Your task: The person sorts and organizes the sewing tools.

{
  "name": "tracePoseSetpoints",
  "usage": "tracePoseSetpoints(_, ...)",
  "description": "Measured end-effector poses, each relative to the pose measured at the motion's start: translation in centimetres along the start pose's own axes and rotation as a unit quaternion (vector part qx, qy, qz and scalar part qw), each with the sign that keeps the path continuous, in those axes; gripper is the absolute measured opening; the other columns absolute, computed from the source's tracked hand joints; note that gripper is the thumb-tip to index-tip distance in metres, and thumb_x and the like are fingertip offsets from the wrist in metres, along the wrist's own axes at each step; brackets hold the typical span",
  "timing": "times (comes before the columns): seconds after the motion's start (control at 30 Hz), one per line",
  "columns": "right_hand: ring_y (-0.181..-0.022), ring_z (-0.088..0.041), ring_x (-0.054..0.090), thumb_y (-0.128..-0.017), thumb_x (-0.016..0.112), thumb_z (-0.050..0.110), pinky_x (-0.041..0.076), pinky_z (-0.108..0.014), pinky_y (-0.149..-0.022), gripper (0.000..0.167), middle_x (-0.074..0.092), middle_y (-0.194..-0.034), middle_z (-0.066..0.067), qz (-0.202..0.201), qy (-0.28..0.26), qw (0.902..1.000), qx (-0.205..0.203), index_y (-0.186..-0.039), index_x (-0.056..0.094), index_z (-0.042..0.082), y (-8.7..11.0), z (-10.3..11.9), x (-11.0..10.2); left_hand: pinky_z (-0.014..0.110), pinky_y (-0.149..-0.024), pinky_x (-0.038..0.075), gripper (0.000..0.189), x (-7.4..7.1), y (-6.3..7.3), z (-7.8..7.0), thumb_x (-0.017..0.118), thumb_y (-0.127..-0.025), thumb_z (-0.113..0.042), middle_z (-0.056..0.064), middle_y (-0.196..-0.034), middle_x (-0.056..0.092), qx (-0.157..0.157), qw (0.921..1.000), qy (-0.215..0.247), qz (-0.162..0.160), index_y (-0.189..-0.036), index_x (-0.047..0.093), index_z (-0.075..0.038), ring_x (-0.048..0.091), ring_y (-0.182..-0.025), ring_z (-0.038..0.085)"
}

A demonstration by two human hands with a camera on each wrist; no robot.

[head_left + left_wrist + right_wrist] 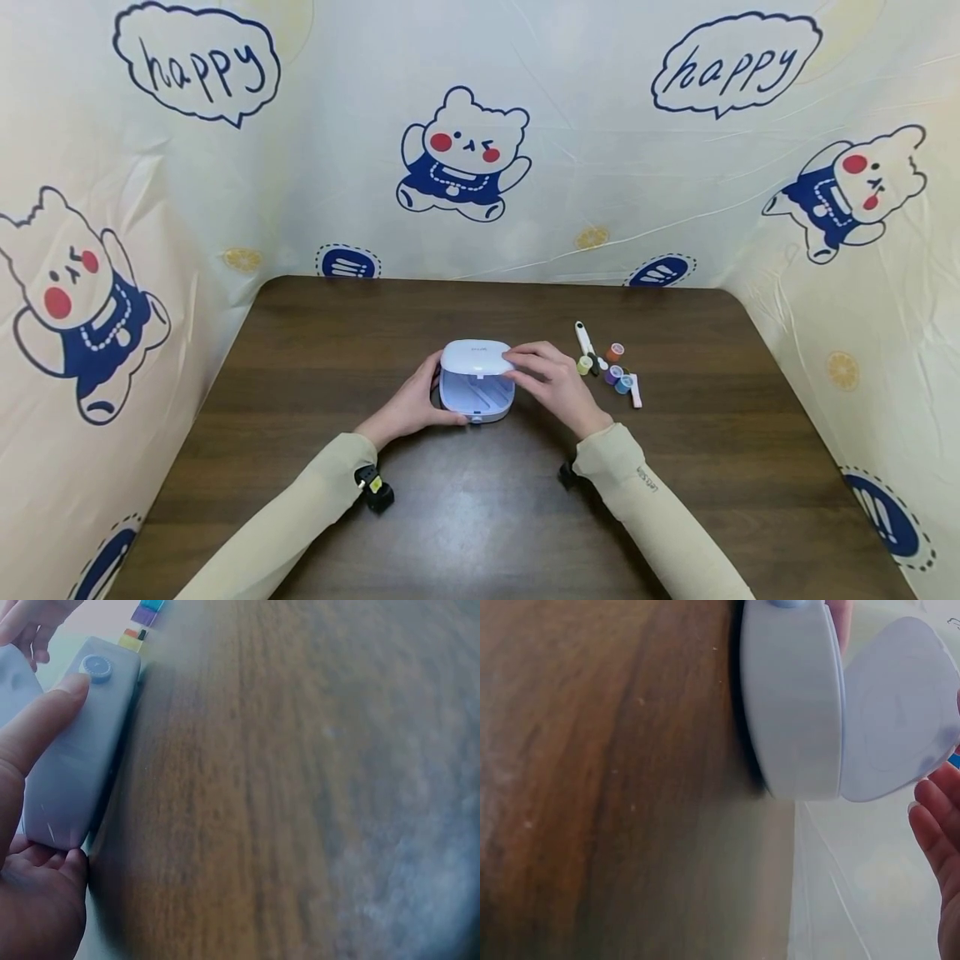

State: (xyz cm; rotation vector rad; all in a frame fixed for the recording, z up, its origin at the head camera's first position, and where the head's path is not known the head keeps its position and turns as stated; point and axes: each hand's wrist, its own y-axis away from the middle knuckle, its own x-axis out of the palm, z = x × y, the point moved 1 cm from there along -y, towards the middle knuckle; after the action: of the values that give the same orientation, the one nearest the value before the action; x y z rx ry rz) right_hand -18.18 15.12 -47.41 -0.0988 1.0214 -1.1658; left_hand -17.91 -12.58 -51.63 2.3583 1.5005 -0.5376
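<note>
A small white case (pixel 477 404) with a rounded shape sits on the table, its hinged lid (pixel 474 357) raised part way. Moulded slots show inside the base. My left hand (pixel 411 408) grips the case by its left side. In the left wrist view the thumb (pixel 49 720) lies along the front wall, beside a round latch button (pixel 96 668), while other fingers reach round the end. At the lid's right edge, my right hand (pixel 551 379) holds the rim with its fingers. The right wrist view shows those fingers (pixel 937 817) at the lid's edge; the thumb is hidden there.
Right of the case lie several small thread spools: orange (pixel 615 352), yellow-green (pixel 584 364), purple (pixel 613 374) and blue (pixel 624 384). A white slim tool (pixel 582 337) and a small white strip (pixel 636 391) lie among them. A printed curtain (pixel 585 167) surrounds the brown table (pixel 337 333).
</note>
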Motion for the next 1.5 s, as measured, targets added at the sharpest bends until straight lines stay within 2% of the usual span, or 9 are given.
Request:
tracePoseSetpoints(0.3, -0.109, -0.022, 0.070, -0.090, 0.081, 0.008, 0.058, -0.039, -0.093, 0.028, 0.075, -0.117, -0.003, -0.030, -0.019, 0.9994, 0.006, -0.117, 0.079, 0.012, -0.6, -0.2, 0.1, 0.046, -0.120, 0.034, 0.119, 0.1, 0.0, 0.0, 0.097, -0.074, -0.021, 0.023, -0.164, 0.031, 0.007, 1.0000, 0.004, -0.001, -0.162, 0.020, -0.001, 0.036, -0.150, 0.036)
tracePoseSetpoints(0.47, -0.108, -0.022, 0.071, -0.091, 0.080, 0.008, 0.060, -0.038, -0.090, 0.026, 0.076, -0.116, -0.004, -0.037, -0.025, 0.9987, 0.025, -0.117, 0.079, 0.010, -1.0, -0.2, -0.1, 0.046, -0.120, 0.034, 0.120, 0.0, 0.1, 0.0, 0.098, -0.073, -0.020, 0.024, -0.164, 0.031, 0.008, 0.9999, 0.007, -0.005, -0.162, 0.020, 0.000, 0.036, -0.150, 0.036)
tracePoseSetpoints(0.73, -0.096, -0.018, 0.075, -0.090, 0.081, 0.006, 0.061, -0.033, -0.081, 0.026, 0.079, -0.109, -0.003, -0.061, -0.028, 0.9960, 0.059, -0.115, 0.081, 0.010, -1.6, -0.7, -0.2, 0.046, -0.120, 0.034, 0.120, 0.1, 0.1, 0.2, 0.098, -0.073, -0.024, 0.023, -0.165, 0.030, 0.003, 1.0000, 0.001, -0.005, -0.162, 0.020, -0.001, 0.036, -0.150, 0.035)
tracePoseSetpoints(0.87, -0.097, -0.018, 0.075, -0.089, 0.081, 0.003, 0.060, -0.029, -0.082, 0.024, 0.079, -0.107, -0.002, -0.075, -0.035, 0.9943, 0.067, -0.111, 0.082, 0.010, -2.0, -1.0, -0.2, 0.046, -0.120, 0.034, 0.120, 0.0, 0.1, 0.0, 0.098, -0.073, -0.027, 0.020, -0.166, 0.029, -0.007, 1.0000, 0.001, -0.003, -0.163, 0.021, -0.003, 0.036, -0.150, 0.034)
tracePoseSetpoints(1.1, -0.095, -0.018, 0.074, -0.092, 0.079, 0.012, 0.060, -0.028, -0.083, 0.017, 0.079, -0.104, -0.002, -0.085, -0.033, 0.9930, 0.076, -0.109, 0.083, 0.009, -2.7, -1.1, -0.3, 0.048, -0.120, 0.034, 0.120, -0.1, 0.2, -0.2, 0.098, -0.074, -0.026, 0.021, -0.165, 0.030, -0.005, 1.0000, 0.008, -0.002, -0.162, 0.021, -0.001, 0.038, -0.149, 0.036)
tracePoseSetpoints(1.3, -0.092, -0.018, 0.075, -0.093, 0.079, 0.011, 0.059, -0.024, -0.081, 0.016, 0.080, -0.102, -0.004, -0.096, -0.036, 0.9904, 0.093, -0.108, 0.083, 0.008, -3.3, -1.6, -0.4, 0.048, -0.120, 0.034, 0.120, -0.1, 0.2, -0.1, 0.097, -0.074, -0.029, 0.020, -0.166, 0.029, -0.009, 1.0000, 0.003, 0.002, -0.163, 0.020, -0.004, 0.037, -0.150, 0.036)
tracePoseSetpoints(1.5, -0.093, -0.021, 0.076, -0.094, 0.078, 0.012, 0.061, -0.030, -0.082, 0.016, 0.080, -0.103, -0.007, -0.099, -0.047, 0.9869, 0.119, -0.109, 0.082, 0.006, -3.6, -1.9, -0.4, 0.047, -0.120, 0.034, 0.121, -0.1, 0.2, 0.0, 0.098, -0.074, -0.029, 0.019, -0.166, 0.030, -0.004, 1.0000, 0.006, 0.004, -0.163, 0.020, -0.005, 0.037, -0.150, 0.034)
